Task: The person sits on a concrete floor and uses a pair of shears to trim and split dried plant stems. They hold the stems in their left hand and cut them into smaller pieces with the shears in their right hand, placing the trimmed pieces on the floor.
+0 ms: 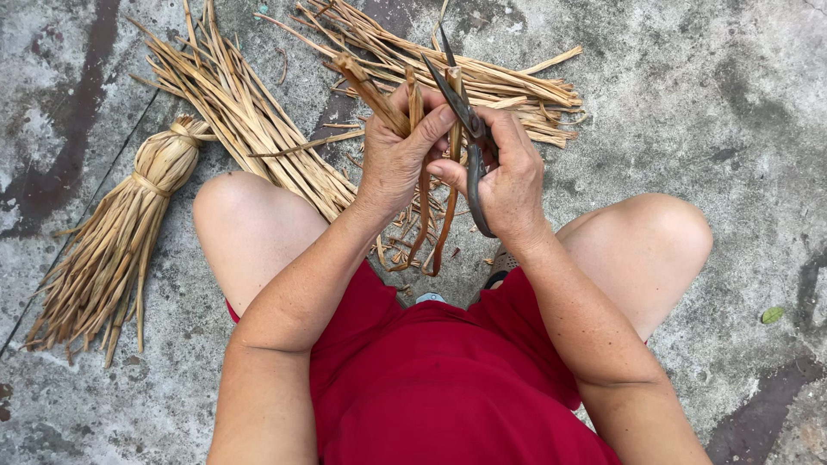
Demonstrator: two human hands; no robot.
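Note:
My left hand (398, 155) is closed around a small bunch of dry brown leaf strips (428, 215), whose ends stick up above my fingers and hang down between my knees. My right hand (508, 176) grips dark metal scissors (465, 120), blades apart and pointing up, right against the strips beside my left thumb. Both hands are held together above my lap, over the concrete ground.
A tied bundle of straw-coloured leaves (121, 237) lies on the ground at left. Loose piles of long dry strips (250, 120) lie ahead of my knees, and more strips (500, 82) lie beyond my hands. Small cut scraps (405, 250) lie between my knees. A green leaf (773, 315) lies at right.

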